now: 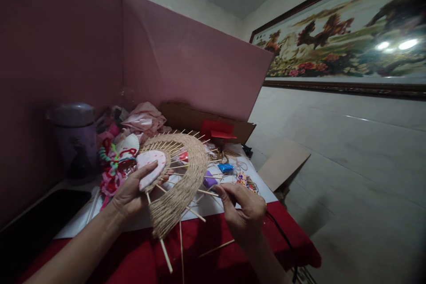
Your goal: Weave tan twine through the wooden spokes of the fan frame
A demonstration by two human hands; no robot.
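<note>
My left hand has the woven piece in its grip by the spotted centre, above the bench, presumably leaving its sticks reachable; I cannot tell whether my right hand pinches one.

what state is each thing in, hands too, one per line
left hand: closed on woven piece
right hand: fingertips pinched near stick ends
woven piece: raised, tilted, sticks protruding
lidded tumbler: upright, lid on
pink cloth: crumpled
framed picture: hung on wall
red cloth: draped over edge
</note>
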